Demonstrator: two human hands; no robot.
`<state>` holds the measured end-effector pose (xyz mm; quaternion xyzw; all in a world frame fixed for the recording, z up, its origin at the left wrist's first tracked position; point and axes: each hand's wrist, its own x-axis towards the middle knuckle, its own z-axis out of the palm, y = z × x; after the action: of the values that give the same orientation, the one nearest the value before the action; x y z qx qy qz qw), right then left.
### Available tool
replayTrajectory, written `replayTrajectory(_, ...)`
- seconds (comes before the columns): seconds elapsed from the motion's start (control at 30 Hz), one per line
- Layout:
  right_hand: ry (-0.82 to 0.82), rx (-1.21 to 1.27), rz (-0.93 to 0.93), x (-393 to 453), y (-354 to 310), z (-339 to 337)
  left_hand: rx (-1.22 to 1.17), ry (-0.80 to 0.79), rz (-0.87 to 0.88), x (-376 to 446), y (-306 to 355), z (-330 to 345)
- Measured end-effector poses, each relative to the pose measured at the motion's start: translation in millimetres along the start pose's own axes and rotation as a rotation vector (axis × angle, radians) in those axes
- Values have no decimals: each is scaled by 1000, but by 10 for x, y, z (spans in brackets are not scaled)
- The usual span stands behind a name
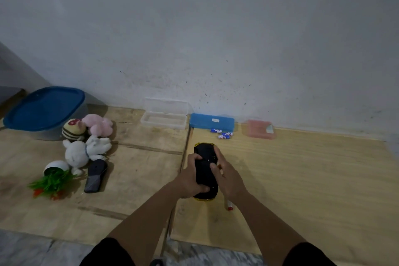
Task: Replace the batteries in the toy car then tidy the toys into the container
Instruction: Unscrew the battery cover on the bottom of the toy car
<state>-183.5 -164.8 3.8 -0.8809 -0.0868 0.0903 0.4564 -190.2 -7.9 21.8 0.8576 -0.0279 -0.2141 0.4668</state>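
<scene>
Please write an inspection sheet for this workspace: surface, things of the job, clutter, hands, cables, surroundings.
Surface: wooden boards on the floor.
Job's things: toy car upside down in both hands; batteries by blue case; lidded container; plush toys beside it.
Clutter: open clear box, pink box, tipped plant pot, dark remote.
Hands: left hand grips the car; right hand holds it, a screwdriver under it.
Cables: nothing seen.
Surroundings: stained white wall.

You're looking at a dim, bluish pic w/ soft flat light, no glare. Shadows fall left of the plush toys (86,142) and container (43,112). Wide-angle bends the wall (216,28) and board edges near the corners. Detail's soft and smeary, esp. the batteries (222,133).
</scene>
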Motion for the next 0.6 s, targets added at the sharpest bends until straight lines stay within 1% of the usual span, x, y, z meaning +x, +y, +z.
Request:
replayTrajectory(0.07, 135, -168, 82, -76, 128, 29, -9, 54, -37, 2, -15, -7)
replayTrajectory(0.1, 158, -286, 157, -121, 203, 32, -15, 65, -53, -2, -33, -19)
replayTrajectory(0.13, 137, -386, 236, -161, 274, 31, -18, 69, -72, 1, -63, -35)
replayTrajectory(0.2, 42, -440, 336, -220, 381, 39, -11, 77, -107, 7, -117, -62)
replayTrajectory(0.3, -25, -412, 350, -251, 454, 76, 8, 78, -131, 22, -153, -74)
replayTrajectory(0.37, -13, -401, 344, -235, 475, 76, 23, 71, -143, 38, -169, -57)
replayTrajectory(0.43, 63, -356, 342, -183, 448, 26, 31, 77, -148, 63, -174, -36)
replayTrajectory(0.53, 243, -115, 311, -40, 256, -189, 31, 81, -152, 102, -151, -7)
replayTrajectory(0.6, 344, 0, 278, 74, 84, -387, 33, 77, -151, 129, -104, 13)
